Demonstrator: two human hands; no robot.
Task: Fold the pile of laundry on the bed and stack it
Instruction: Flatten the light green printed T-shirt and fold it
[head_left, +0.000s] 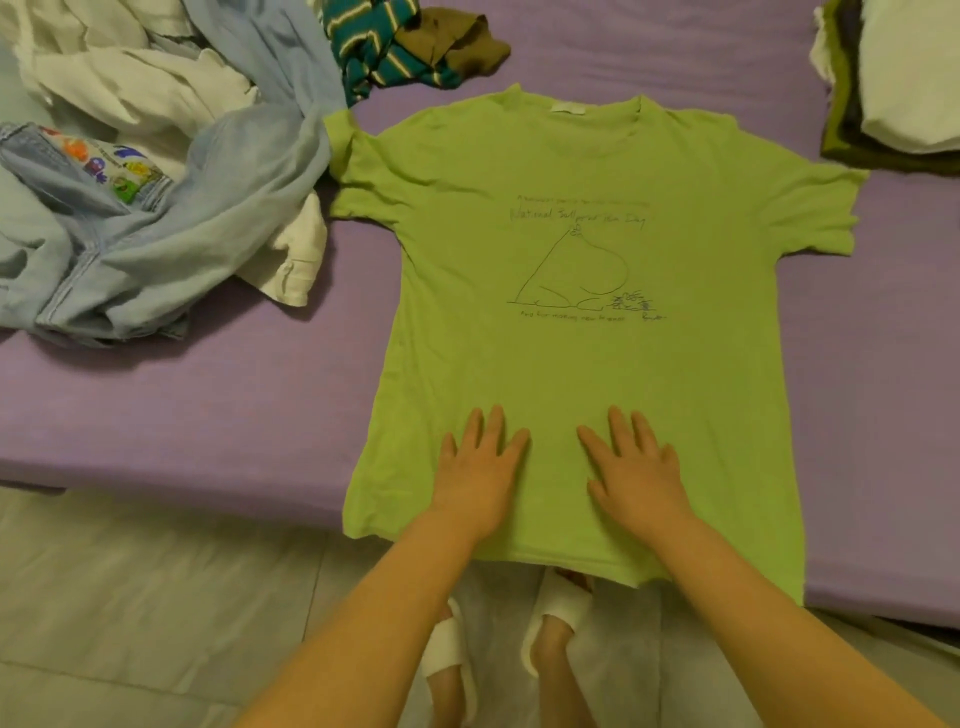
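Both hands (480, 467) (631, 470) press flat the smooth green T-shirt (571, 364).

A single head-worn camera looked forward and steeply down from close above the bed's (208, 405) near edge, its wide view reaching the floor (130, 597) below.

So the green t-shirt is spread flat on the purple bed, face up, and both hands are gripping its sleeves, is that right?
Not quite. The green t-shirt does lie flat and face up on the purple bed, but the head view shows the left hand and right hand pressing flat on its lower part near the hem, fingers straight, not gripping the sleeves.
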